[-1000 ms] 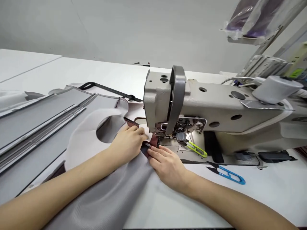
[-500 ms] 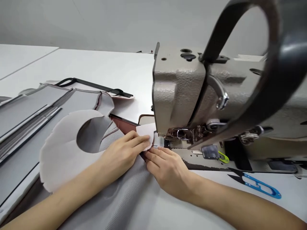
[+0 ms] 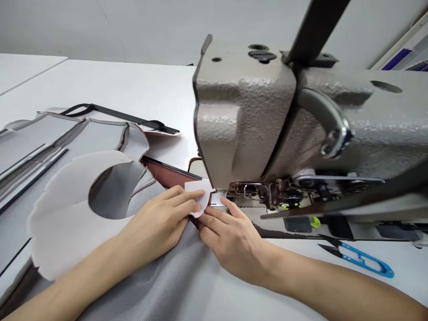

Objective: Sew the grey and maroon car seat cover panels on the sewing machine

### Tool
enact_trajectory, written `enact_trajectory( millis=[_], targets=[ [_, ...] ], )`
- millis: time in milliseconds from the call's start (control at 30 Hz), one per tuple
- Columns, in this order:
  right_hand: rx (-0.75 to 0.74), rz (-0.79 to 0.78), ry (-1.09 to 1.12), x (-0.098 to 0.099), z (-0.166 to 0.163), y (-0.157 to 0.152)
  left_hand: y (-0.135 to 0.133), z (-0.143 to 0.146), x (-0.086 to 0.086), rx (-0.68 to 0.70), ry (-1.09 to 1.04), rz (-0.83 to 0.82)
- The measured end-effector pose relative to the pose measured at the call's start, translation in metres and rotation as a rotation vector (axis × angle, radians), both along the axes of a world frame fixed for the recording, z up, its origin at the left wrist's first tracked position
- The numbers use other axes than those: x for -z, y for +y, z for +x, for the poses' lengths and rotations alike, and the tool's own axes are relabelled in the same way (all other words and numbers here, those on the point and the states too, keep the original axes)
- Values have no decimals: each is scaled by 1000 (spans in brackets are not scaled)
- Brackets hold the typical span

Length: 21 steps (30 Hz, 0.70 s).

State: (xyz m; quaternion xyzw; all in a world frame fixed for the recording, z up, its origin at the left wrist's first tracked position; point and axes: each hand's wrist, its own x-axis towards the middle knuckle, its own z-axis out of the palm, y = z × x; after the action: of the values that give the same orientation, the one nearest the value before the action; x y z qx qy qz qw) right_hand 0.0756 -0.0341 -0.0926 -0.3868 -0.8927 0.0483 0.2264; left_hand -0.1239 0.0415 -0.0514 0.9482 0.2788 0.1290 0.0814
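My left hand (image 3: 160, 218) lies over grey woven fabric (image 3: 179, 263), its fingers closed on a small white piece (image 3: 194, 185) at the fabric's edge. Close beside it my right hand (image 3: 234, 243) grips the same fabric edge, fingertips together and thumb side hidden beneath. Both hands work just left of the sewing machine's needle area, by a shiny metal plate (image 3: 218, 199). Under my left forearm spreads a white padded piece (image 3: 56, 205) with a round opening. A reddish-brown strip (image 3: 167, 174) runs behind my left fingers.
The grey sewing machine (image 3: 230, 116) fills the right side, with a dark, blurred strap or bar (image 3: 314, 31) at its top. Blue thread snips (image 3: 364, 261) lie on the white table (image 3: 140, 84). Grey panels and a black strap (image 3: 120, 115) lie to the left.
My view has shifted and come closer to the machine. The white piece and fabric have shifted slightly left in view; both hands keep their hold. The dark loop no longer shows as a full curve.
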Motion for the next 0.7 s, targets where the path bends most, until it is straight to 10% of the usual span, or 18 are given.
enact_trajectory(
  millis=[700],
  targets=[
    [8, 58, -34, 5, -2, 4, 4, 0, 2, -46, 19, -130]
  ],
)
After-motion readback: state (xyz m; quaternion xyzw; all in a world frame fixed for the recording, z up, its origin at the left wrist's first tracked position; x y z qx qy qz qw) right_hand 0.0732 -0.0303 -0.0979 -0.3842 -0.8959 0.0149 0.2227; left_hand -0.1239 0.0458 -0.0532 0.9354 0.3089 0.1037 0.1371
